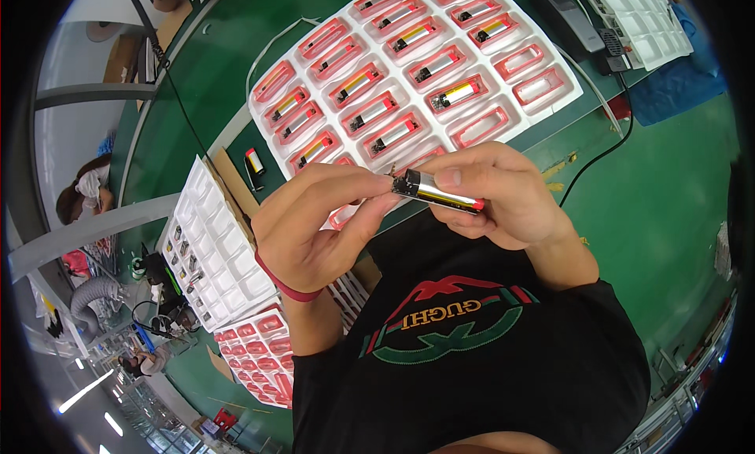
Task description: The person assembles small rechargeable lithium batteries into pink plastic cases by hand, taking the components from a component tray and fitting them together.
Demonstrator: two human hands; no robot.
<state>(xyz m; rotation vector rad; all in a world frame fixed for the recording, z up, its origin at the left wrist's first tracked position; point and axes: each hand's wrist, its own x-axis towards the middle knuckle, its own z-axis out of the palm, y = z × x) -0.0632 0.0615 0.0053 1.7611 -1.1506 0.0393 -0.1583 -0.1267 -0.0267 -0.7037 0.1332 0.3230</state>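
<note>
Green bench [661, 210]; cell [440, 193] between 2 grips.

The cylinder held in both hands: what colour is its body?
Metallic silver-yellow cylinder, black left end, red right tip; head view.

Black printed tee, red wristband [285, 286]

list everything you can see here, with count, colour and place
cell: one, silver cylinder with black and red ends, held between both hands
tray: one, white with red pockets, on the green bench beyond the hands; many pockets hold cells, several at its right end are bare
loose cell: one, red and black, on the bench left of the tray
white trays: one at left, one at top right, white pockets
red trays: a stack, lower left
black cable: one, right of the tray
wristband: one, red, on the left wrist
left hand: pinches the cell's black end
right hand: grips the cell's body
</note>
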